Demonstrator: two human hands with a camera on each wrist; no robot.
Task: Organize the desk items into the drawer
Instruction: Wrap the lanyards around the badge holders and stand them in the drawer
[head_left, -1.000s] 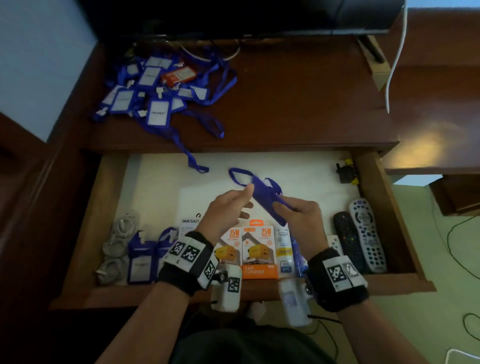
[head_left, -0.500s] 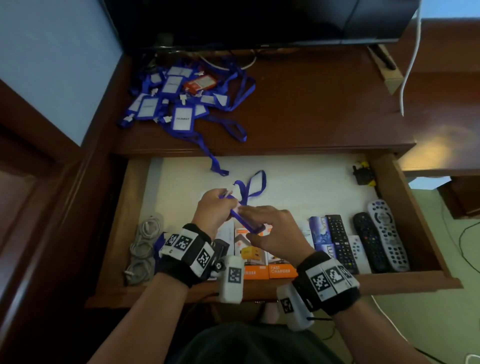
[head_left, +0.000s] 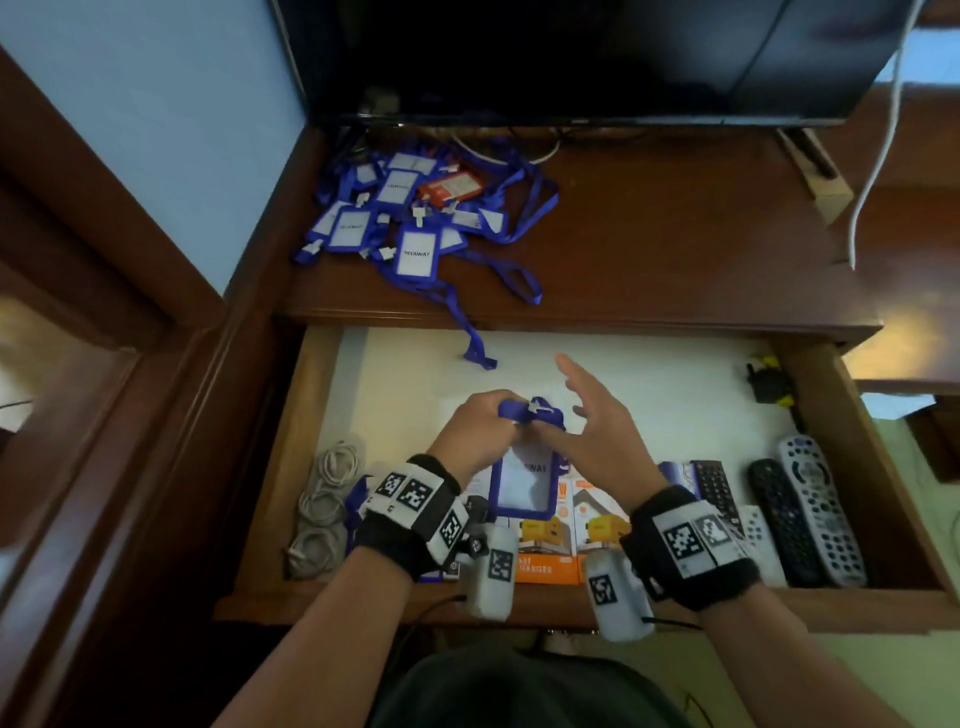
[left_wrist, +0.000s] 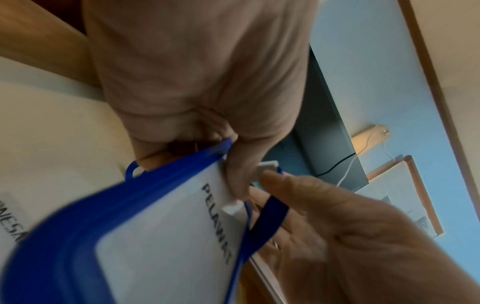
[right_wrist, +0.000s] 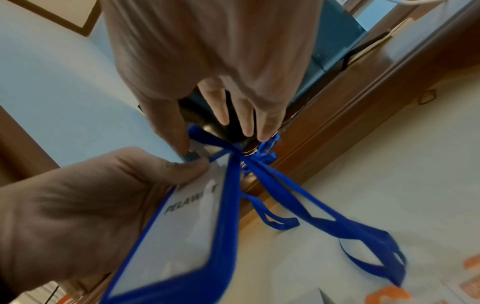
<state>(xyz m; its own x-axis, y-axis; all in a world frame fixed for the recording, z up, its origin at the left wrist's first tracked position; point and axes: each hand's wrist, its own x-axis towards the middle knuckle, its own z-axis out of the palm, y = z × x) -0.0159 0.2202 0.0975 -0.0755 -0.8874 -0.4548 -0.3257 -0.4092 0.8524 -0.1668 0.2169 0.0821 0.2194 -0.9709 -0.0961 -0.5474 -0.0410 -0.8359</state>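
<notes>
A blue badge holder with a white card hangs over the open drawer. My left hand grips its top edge, where the blue lanyard is bunched by a white clip. Close on the right, my right hand has its fingers straight and spread, the thumb touching the strap near the clip. Loose loops of the lanyard trail down toward the drawer floor. On the desk at the back left lies a pile of blue badge holders with tangled lanyards.
In the drawer: coiled white cables at the left, orange charger boxes at the front, several remotes at the right, a black plug in the far right corner. One lanyard loop hangs over the desk edge. A TV stands behind.
The lanyard, earlier stretched between both hands, is now gathered at the badge's top in my left hand. My right hand has straightened its fingers. The badge hangs lower over the charger boxes.
</notes>
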